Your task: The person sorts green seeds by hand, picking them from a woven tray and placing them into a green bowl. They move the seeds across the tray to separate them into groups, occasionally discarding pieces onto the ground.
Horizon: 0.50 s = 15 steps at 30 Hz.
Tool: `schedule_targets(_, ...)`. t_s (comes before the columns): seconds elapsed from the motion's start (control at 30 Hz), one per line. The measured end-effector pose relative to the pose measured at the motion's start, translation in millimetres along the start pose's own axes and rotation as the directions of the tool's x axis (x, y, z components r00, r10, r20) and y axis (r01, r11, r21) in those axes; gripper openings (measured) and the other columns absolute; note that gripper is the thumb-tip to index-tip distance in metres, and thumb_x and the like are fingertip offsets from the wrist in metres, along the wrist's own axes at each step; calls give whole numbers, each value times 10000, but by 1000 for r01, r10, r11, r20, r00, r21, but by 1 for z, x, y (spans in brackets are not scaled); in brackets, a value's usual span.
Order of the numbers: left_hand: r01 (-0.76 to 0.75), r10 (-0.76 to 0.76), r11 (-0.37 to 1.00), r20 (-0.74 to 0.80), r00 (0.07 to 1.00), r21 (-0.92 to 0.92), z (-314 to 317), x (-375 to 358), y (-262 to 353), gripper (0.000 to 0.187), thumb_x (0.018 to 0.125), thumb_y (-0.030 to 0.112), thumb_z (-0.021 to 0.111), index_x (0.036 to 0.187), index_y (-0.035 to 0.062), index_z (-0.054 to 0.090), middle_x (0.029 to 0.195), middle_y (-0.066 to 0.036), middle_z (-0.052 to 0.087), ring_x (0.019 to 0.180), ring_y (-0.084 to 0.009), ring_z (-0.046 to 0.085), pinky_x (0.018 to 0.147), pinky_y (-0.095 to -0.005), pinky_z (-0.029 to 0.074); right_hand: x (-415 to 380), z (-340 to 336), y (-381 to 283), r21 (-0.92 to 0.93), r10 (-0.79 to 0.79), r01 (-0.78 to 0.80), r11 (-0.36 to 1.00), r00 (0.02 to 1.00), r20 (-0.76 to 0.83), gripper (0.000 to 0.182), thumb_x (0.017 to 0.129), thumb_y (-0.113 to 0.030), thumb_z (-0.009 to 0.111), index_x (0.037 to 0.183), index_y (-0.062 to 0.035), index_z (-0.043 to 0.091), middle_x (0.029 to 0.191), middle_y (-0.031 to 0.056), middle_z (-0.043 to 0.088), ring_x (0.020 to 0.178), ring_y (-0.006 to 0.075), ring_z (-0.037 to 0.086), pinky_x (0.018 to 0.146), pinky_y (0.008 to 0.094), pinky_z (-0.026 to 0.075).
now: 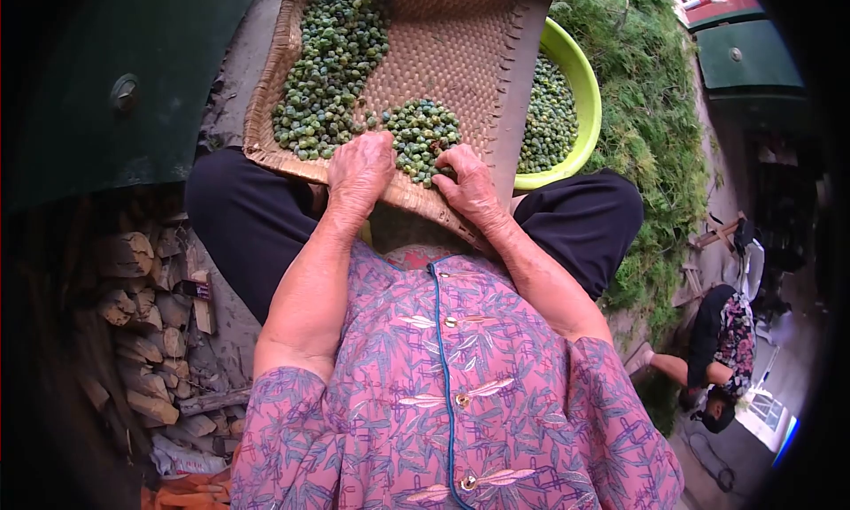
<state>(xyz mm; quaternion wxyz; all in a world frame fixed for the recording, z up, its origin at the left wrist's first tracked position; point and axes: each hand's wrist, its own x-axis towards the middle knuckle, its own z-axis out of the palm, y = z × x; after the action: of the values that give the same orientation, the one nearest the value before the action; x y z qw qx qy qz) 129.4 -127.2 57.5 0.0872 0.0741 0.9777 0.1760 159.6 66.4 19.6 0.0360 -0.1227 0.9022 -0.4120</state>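
Logs (133, 333) stacked at far left. Tray (460, 41) rested on lap, pods (332, 67) heaped on its left half. Left hand (359, 169) laid flat on near rim, nothing held. Small pod pile (423, 138) between hands. Right hand (469, 187) curled at pile; grip contents cannot be told. Bowl (584, 94) tucked under tray's right edge. Risk judged: tray tipped by uneven press, pods spilled to ground.
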Motion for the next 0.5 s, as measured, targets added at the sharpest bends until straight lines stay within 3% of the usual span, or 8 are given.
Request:
schedule_targets(0.13,-23,23,1000,-35,999,4,1,0,-1,117,797,130,521,784,57,612,811,-153,650,779,-335,643,696,-441,511,-4,-5,-5,76,39,-33,997,996,-78,164,685,-76,665,816,-44,572,840,136,543,844,313,554,747,381,461)
schedule_targets(0.27,-37,37,999,-54,998,4,0,-1,-1,117,796,130,522,773,57,611,796,-156,648,766,-339,642,687,-445,511,1,-6,5,21,25,-21,1000,985,-173,167,685,-68,645,838,-38,583,803,131,551,787,287,566,721,368,468)
schedule_targets(0.33,-41,41,999,-60,997,1,0,-1,-1,118,795,127,521,764,58,612,790,-159,647,763,-341,642,683,-447,511,4,-5,8,305,304,-256,917,945,-121,195,686,-73,640,869,-28,591,779,124,553,711,253,570,676,353,471)
schedule_targets(0.37,-40,40,999,-62,997,1,0,-1,-1,118,795,127,521,764,58,612,790,-159,647,763,-341,642,683,-447,511,6,0,15,354,320,-248,902,934,-161,231,700,-76,621,926,-27,610,770,120,554,658,227,565,644,343,471)
schedule_targets(0.4,-33,33,999,-56,998,2,1,0,-1,118,795,125,520,764,59,613,790,-159,648,761,-342,643,682,-447,511,9,-1,15,353,319,-247,902,934,-161,231,700,-76,621,926,-27,610,770,120,554,658,227,565,644,343,471)
schedule_targets(0.5,-13,13,1000,-12,1000,-5,2,2,-3,117,797,165,551,804,61,604,815,-160,643,786,-352,629,699,-458,499,16,-5,17,32,221,-219,975,955,-196,268,746,-78,589,1010,-73,632,812,124,555,722,258,574,693,351,470)
